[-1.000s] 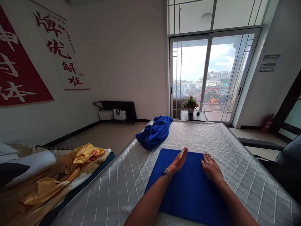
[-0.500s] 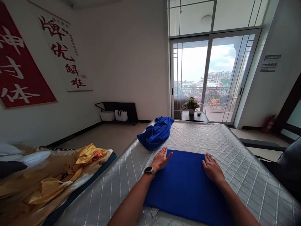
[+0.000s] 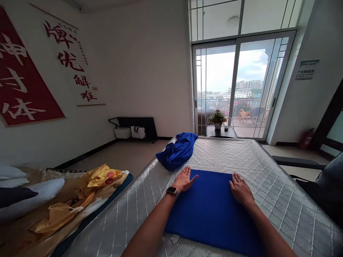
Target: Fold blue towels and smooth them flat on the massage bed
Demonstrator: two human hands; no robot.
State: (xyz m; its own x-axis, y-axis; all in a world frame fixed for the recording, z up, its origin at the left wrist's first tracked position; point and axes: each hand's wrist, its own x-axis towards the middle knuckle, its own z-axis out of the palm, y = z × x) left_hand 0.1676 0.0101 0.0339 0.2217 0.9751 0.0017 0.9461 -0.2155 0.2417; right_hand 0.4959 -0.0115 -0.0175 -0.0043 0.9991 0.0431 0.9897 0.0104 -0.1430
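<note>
Here, the blue cloth [image 3: 211, 212] lies flat on the silver pad [image 3: 281, 200], the left hand [image 3: 184, 180] and right hand [image 3: 242, 189] laid palm-down at its far corners, fingers together, thumbs spread. Past them sits a crumpled blue bundle [image 3: 178, 151], then a potted plant [image 3: 218, 118] by the glass door [image 3: 249, 64].

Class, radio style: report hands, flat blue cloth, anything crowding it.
Left hand, right hand: open, at far corners of flat blue cloth. Cloth lies smooth on silver cover. Crumpled blue cloth: just beyond left hand.
</note>
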